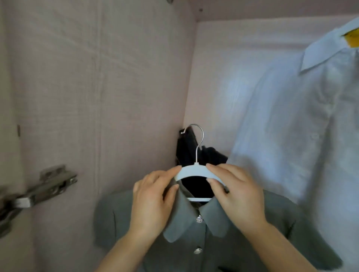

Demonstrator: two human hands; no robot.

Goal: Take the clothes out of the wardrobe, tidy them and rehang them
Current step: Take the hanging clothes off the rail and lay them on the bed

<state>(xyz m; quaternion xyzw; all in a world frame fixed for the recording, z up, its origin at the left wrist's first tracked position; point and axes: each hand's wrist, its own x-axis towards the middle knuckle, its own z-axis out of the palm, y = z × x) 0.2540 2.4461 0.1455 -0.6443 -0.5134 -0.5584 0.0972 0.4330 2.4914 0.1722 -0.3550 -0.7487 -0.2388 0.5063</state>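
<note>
A silver metal door hinge (40,186) is fixed low on the wardrobe side panel (58,87), its arm angled down towards the left edge of view. A small metal insert (18,130) sits higher on the same panel. A round metal fitting (169,1) shows at the top edge, partly cut off.

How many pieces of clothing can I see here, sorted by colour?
Grey: 1, the buttoned shirt on the white hanger that the left hand and right hand pinch.
White: 1, the collared shirt hanging at the right.
Black: 1, the garment at the back.
Total: 3
</note>
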